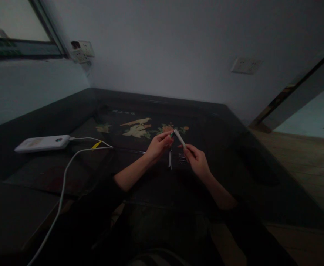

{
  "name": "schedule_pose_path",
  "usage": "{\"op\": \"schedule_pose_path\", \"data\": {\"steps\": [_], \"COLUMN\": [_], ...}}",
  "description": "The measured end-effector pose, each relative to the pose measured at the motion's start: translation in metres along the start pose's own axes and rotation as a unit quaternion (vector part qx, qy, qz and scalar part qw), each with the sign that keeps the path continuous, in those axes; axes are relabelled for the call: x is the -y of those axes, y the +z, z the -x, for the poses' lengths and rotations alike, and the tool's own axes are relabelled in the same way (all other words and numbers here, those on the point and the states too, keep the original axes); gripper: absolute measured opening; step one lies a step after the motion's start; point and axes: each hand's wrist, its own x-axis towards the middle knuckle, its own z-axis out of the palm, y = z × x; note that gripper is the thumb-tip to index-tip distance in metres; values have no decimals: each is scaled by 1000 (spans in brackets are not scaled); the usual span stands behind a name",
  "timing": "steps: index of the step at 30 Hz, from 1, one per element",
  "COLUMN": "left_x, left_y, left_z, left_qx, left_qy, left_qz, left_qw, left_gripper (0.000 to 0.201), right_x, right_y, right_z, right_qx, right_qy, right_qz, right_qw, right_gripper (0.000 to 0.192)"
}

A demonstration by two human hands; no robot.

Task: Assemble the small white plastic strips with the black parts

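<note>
The white cable runs off the bottom edge; dimness hides the table's small items

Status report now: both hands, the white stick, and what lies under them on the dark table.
Right hand grips white stick. Left hand pinches small green piece at its tip. Small dark items on table below hands, unclear.

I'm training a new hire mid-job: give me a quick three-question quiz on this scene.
1. True or false: the white stick is held by the right hand.
2. What is plugged into the power bank?
3. The left hand pinches: A) a small green piece B) a spoon C) a key.

Key: 1 true; 2 a white cable; 3 A.
</note>
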Motion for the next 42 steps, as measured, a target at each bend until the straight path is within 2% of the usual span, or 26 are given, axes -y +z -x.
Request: {"op": "schedule_pose_path", "data": {"steps": [4, 10, 15, 21, 27, 33, 39, 42], "left_x": [0, -1, -1, 0, -1, -1, 3, 3], "left_y": [0, 0, 1, 0, 0, 1, -3, -4], "left_z": [-1, -1, -1, -2, -1, 0, -3, -3], "left_qx": [0, -5, -7, -4, -4, -10, 2, 0], "left_qy": [4, -3, 2, -2, 4, -4, 1, 0], "left_qz": [0, -7, 2, -1, -3, -5, -2, 0], "left_qw": [1000, 1000, 1000, 1000, 1000, 1000, 1000, 1000], "left_gripper": [45, 50, 47, 51, 45, 50, 47, 48], "right_x": [0, 0, 3, 3, 3, 1, 2, 0], "right_y": [1, -1, 1, 1, 2, -2, 0, -1], "right_z": [1, -2, 2, 0, 2, -1, 1, -1], "right_qx": [32, -21, 40, -12, 40, -16, 43, 9], "right_qy": [-18, 4, -9, 7, 1, 1, -8, 1], "right_qz": [1, 3, -17, -12, -20, 0, -9, -15], "right_qw": [999, 1000, 999, 1000, 999, 1000, 999, 1000], "right_gripper": [38, 39, 38, 39, 38, 37, 36, 36]}}
